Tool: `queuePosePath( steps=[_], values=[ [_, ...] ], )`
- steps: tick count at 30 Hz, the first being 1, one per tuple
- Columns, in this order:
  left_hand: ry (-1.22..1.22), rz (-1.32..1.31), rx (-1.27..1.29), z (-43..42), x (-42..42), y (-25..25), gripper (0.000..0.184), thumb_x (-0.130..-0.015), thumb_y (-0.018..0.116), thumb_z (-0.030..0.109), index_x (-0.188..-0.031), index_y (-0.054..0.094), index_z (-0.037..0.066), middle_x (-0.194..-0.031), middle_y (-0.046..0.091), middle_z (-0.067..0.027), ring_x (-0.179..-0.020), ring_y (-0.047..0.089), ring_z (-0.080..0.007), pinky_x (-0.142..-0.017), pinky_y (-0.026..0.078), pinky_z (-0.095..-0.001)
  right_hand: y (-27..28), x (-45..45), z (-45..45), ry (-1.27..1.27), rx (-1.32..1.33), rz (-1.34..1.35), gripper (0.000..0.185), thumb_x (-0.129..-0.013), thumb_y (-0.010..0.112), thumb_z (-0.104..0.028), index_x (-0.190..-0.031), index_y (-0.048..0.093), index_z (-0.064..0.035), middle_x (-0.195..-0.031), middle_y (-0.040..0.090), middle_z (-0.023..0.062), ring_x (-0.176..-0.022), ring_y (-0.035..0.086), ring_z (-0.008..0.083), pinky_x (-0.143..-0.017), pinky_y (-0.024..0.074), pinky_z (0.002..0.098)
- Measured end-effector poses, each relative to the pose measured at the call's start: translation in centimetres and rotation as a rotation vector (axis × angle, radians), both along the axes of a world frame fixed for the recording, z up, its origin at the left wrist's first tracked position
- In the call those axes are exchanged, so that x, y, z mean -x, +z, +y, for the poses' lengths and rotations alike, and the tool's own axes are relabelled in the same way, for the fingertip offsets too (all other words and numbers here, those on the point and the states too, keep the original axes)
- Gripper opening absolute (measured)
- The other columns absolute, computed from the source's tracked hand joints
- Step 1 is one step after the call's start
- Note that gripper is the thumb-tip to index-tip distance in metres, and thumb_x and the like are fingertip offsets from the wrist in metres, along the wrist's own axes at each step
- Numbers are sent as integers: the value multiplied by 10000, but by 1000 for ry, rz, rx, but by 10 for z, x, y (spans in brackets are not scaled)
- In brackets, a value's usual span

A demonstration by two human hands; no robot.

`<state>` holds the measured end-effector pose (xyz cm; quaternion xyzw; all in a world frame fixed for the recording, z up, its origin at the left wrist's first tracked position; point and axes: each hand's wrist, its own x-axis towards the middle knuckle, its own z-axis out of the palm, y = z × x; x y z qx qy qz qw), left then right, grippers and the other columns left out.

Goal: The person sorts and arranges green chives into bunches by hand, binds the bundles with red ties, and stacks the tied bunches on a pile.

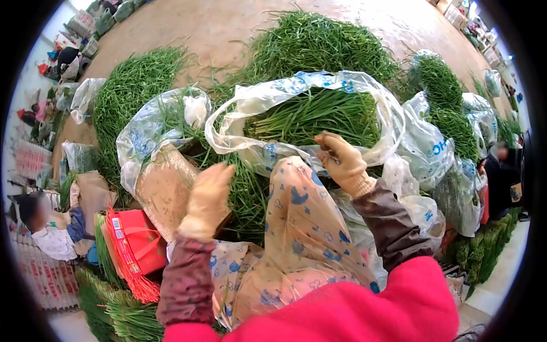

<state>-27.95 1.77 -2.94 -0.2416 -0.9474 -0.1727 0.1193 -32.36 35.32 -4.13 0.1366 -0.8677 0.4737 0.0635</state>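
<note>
My left hand (209,196), in a pale work glove, hovers over a brown board (165,185) and the loose green stalks beside it. Motion blurs its fingers, and I see nothing in them. My right hand (345,162), gloved too, is at the near rim of a clear plastic bag (393,122). Its fingers are bent, with a gap between them and the thumb; whether they touch the plastic I cannot tell. Inside the wide-mouthed bag lie long, chive-like green stalks (319,117). A patterned plastic apron (302,211) covers my knees just below.
Heaps of greens (325,48) lie on the floor ahead, with another pile (134,102) to the left. Filled clear bags (427,145) stand at right. A red bag (139,239) with red ties (142,289) is at lower left. People sit at left (54,231) and right (500,179).
</note>
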Motion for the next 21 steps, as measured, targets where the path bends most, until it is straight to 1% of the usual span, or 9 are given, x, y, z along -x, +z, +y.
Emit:
queuePosePath(
  steps=[5, 8, 10, 11, 13, 15, 17, 18, 21],
  values=[
    [-126, -491, -309, 68, 102, -59, 369, -833, 533, -3, -1199, 584, -1, -1144, 627, -188, -1087, 592, -322, -964, 454, -362, -45, 79, -51, 177, -157, -320, 316, -852, 620, -210, -1135, 630, -70, -1094, 651, 145, -996, 632, 306, -839, 509, 356],
    [118, -926, -615, 78, 155, -102, 375, -849, 539, -15, -1221, 582, -17, -1089, 667, -82, -1013, 606, -156, -931, 465, -285, -77, 126, -74, 195, -36, -663, 315, -854, 620, -221, -1124, 647, -60, -919, 702, 107, -806, 675, 218, -706, 529, 324],
    [386, -1068, -950, 69, 182, -129, 310, -839, 572, -13, -1147, 612, -16, -970, 676, -61, -931, 625, -185, -857, 504, -298, -77, 152, -83, 169, 95, -968, 256, -845, 617, -179, -1061, 687, -61, -780, 705, 59, -638, 654, 118, -592, 540, 289],
    [533, -1204, -1101, 60, 198, -140, 284, -838, 580, -11, -1120, 618, -18, -945, 675, -62, -918, 629, -198, -835, 514, -303, -76, 172, -84, 196, -164, -956, 225, -823, 622, -169, -1013, 711, -89, -773, 707, 59, -655, 662, 126, -617, 549, 284],
    [745, -1049, -1024, 58, 212, -122, 241, -827, 610, 2, -1067, 621, -15, -913, 673, -70, -885, 639, -240, -806, 527, -326, -76, 205, -86, 236, -428, -808, 243, -868, 601, -196, -1045, 687, -53, -790, 708, 51, -666, 666, 147, -669, 553, 290],
    [762, -618, -522, 57, 218, -93, 436, -811, 631, 8, -1238, 538, 3, -1063, 644, -124, -1000, 614, -298, -902, 496, -350, -65, 226, -91, 35, -347, -653, 278, -885, 618, -225, -1092, 670, -48, -959, 714, 81, -845, 666, 153, -788, 529, 282],
    [648, -405, -764, 47, 226, -124, 745, -763, 622, 35, -1433, 296, 20, -1376, 423, -247, -1276, 428, -355, -1041, 371, -367, -80, 243, -90, 126, -137, -307, 291, -862, 651, -158, -1129, 650, -45, -996, 711, 74, -910, 665, 196, -832, 521, 286],
    [629, -296, -628, 40, 233, -145, 801, -747, 628, 69, -1452, 250, 21, -1477, 270, -253, -1380, 271, -364, -1128, 245, -389, -74, 245, -89, 203, -268, -328, 332, -845, 669, -166, -1156, 636, -52, -1060, 693, 79, -974, 648, 208, -875, 503, 294],
    [616, -167, -215, 44, 231, -124, 844, -743, 670, 86, -1465, 238, 25, -1497, 240, -248, -1387, 228, -406, -1143, 225, -375, -75, 241, -104, 431, -765, 59, 550, -783, 734, -213, -1286, 545, -95, -1317, 563, 89, -1218, 521, 258, -1026, 404, 360]
  ],
)
